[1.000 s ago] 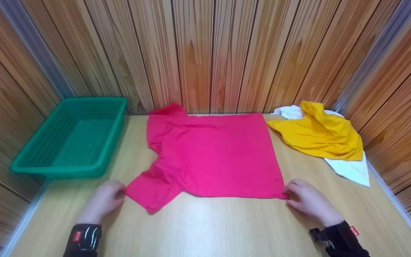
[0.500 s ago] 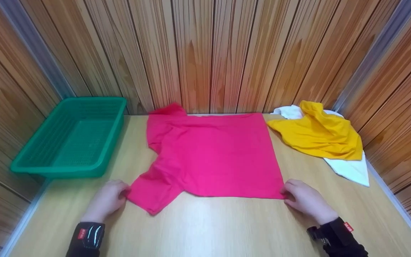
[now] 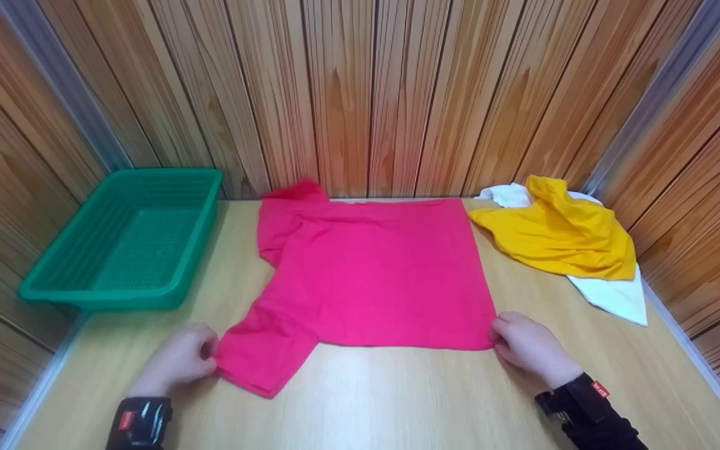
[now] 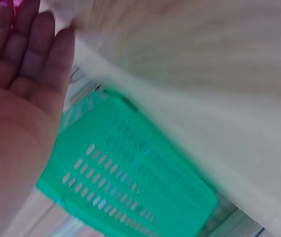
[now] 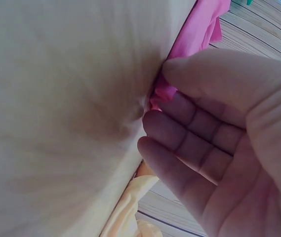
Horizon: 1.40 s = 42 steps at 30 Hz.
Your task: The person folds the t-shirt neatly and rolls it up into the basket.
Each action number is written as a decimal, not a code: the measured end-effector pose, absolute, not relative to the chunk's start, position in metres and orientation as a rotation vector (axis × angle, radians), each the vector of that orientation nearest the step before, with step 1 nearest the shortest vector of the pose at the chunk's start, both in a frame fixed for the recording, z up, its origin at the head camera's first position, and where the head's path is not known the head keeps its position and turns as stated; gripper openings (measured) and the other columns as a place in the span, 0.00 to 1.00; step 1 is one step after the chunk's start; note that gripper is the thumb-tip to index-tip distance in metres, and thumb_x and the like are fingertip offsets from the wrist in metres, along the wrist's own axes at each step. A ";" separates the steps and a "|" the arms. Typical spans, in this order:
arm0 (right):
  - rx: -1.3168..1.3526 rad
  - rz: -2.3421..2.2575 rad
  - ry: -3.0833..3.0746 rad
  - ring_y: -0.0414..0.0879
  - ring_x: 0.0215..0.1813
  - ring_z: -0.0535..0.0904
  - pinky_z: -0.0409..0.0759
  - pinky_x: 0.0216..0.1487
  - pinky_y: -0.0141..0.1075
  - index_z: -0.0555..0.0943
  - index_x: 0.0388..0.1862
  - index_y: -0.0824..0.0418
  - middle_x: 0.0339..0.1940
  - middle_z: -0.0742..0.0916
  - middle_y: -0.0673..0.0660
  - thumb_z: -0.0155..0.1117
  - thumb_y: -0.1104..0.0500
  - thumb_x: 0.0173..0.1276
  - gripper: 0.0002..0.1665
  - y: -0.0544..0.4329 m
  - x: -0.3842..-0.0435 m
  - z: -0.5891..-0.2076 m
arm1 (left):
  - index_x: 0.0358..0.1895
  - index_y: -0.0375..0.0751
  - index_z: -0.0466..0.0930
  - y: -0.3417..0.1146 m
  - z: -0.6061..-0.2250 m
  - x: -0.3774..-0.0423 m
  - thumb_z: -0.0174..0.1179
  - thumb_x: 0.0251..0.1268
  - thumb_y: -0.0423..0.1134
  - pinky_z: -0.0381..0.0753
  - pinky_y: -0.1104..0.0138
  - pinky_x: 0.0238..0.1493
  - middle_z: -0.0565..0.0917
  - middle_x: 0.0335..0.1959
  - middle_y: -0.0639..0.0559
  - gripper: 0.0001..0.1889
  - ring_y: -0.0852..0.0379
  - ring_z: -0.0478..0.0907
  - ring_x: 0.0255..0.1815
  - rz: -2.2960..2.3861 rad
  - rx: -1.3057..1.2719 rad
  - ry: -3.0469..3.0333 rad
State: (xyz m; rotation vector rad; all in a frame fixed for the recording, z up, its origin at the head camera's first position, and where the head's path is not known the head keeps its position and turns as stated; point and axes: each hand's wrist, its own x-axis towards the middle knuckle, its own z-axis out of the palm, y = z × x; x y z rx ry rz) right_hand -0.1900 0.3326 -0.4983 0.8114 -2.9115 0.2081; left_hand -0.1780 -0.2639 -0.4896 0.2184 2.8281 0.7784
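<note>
A pink-red short-sleeved T-shirt (image 3: 385,275) lies spread sideways on the table, its hem to the right and its sleeves to the left. My left hand (image 3: 182,356) pinches the edge of the near sleeve between thumb and fingers. At the near hem corner, my right hand (image 3: 532,347) pinches the cloth. The right wrist view shows thumb and forefinger of the right hand (image 5: 219,133) together on a gathered bit of the shirt (image 5: 166,93). In the left wrist view the fingers of the left hand (image 4: 24,74) reach to a pink patch at the top left corner.
A green plastic basket (image 3: 179,290) stands at the back left. At the back right lies a crumpled yellow garment (image 3: 560,240) on top of a white one (image 3: 616,300). Wood-panelled walls (image 3: 341,94) enclose the table (image 3: 366,400) at the back and both sides.
My left hand has drawn the near sleeve down toward me and slightly left, straightening it. My right hand has shifted slightly left with the hem corner.
</note>
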 end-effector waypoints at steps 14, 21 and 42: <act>0.888 0.314 -2.803 0.42 0.34 0.69 0.74 0.34 0.40 0.74 0.28 0.52 0.31 0.73 0.44 0.72 0.65 0.50 0.14 0.336 -0.188 -0.490 | 0.32 0.45 0.75 -0.280 -0.460 -0.157 0.68 0.50 0.33 0.76 0.56 0.41 0.76 0.30 0.53 0.10 0.51 0.74 0.37 1.000 0.211 2.927; 0.766 0.322 -2.815 0.43 0.34 0.71 0.76 0.36 0.40 0.76 0.33 0.54 0.30 0.76 0.46 0.72 0.65 0.54 0.13 0.332 -0.195 -0.480 | 0.35 0.40 0.78 -0.260 -0.469 -0.180 0.66 0.54 0.26 0.78 0.48 0.46 0.80 0.33 0.50 0.09 0.48 0.77 0.40 1.228 0.358 3.126; 0.868 0.375 -2.821 0.48 0.33 0.75 0.77 0.40 0.45 0.78 0.27 0.56 0.26 0.76 0.47 0.73 0.68 0.54 0.12 0.324 -0.223 -0.502 | 0.33 0.34 0.84 -0.218 -0.496 -0.244 0.63 0.55 0.26 0.77 0.53 0.39 0.83 0.29 0.48 0.03 0.49 0.76 0.32 0.747 0.294 3.015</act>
